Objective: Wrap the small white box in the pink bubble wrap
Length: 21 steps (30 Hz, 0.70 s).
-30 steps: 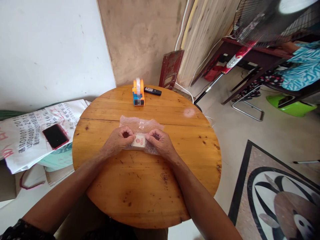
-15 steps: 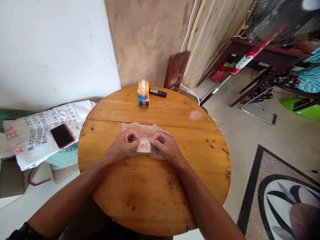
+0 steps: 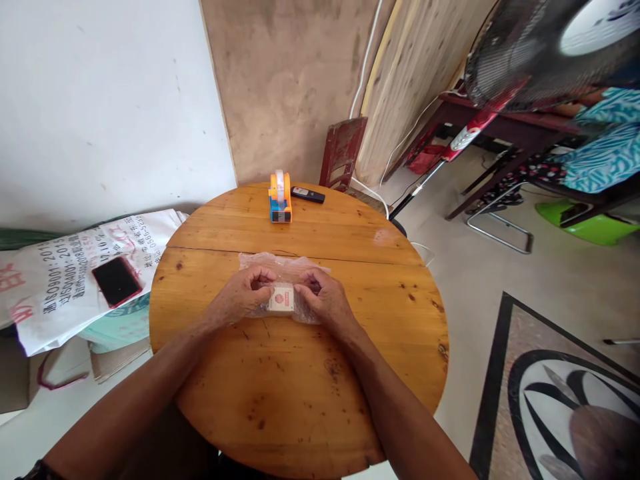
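A small whitish box (image 3: 281, 298) with red print lies in the middle of a sheet of clear bubble wrap (image 3: 265, 262) on the round wooden table (image 3: 295, 393). On the box's left side, my left hand (image 3: 246, 292) is closed, its thumb and forefinger pinching the wrap at the box edge. My right hand (image 3: 326, 293) mirrors it on the right, fingers curled and pinching the wrap beside the box. Parts of the wrap are hidden under both hands. Across the table stands an orange and blue tape dispenser (image 3: 281, 197) with a roll of clear tape.
A black remote-like object (image 3: 307, 195) lies beside the dispenser. Left of the table, a phone (image 3: 117, 281) rests on a white printed sack (image 3: 55, 280). A red chair (image 3: 343, 153) stands behind; a pedestal fan (image 3: 525, 60) and a seated person (image 3: 603, 157) are at right.
The camera view has turned slightly, shifting most of the scene left and a little down. Both hands keep nearly the same pinch beside the box.
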Tool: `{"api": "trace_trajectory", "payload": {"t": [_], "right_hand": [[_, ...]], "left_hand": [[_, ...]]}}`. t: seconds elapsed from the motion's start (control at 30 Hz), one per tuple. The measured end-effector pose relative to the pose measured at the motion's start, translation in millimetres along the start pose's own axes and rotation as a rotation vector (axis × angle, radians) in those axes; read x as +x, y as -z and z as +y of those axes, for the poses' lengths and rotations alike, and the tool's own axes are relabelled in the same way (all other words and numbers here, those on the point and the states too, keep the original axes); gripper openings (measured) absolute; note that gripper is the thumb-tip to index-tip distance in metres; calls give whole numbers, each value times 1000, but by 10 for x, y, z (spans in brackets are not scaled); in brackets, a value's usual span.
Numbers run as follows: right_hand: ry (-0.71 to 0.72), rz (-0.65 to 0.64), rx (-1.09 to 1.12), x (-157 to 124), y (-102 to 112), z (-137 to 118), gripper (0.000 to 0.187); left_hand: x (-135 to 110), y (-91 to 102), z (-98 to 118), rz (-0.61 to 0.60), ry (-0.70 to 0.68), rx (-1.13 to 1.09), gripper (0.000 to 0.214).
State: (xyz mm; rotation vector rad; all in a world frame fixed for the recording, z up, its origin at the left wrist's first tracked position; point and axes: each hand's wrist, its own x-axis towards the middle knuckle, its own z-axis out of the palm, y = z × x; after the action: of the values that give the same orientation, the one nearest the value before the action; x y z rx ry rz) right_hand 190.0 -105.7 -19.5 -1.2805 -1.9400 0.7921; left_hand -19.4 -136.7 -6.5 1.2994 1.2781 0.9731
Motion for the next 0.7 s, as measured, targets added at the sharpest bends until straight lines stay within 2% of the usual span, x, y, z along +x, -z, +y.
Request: {"api": "trace_trajectory", "payload": {"t": [0.17,0.27,0.47,0.7], "right_hand": [[229,67,-141,-13,42,-13,16],[324,28,-170,-25,75,-40,27],[215,-118,-103,-52,92,-118,52],[98,-146,21,38,114,-97,43]], "left_hand": [[27,10,22,-28,-34,50,24],[43,25,25,-29,-45,93,25],[35,43,16,-82,21,59,42],[57,48,62,-99,50,68,46]]}}
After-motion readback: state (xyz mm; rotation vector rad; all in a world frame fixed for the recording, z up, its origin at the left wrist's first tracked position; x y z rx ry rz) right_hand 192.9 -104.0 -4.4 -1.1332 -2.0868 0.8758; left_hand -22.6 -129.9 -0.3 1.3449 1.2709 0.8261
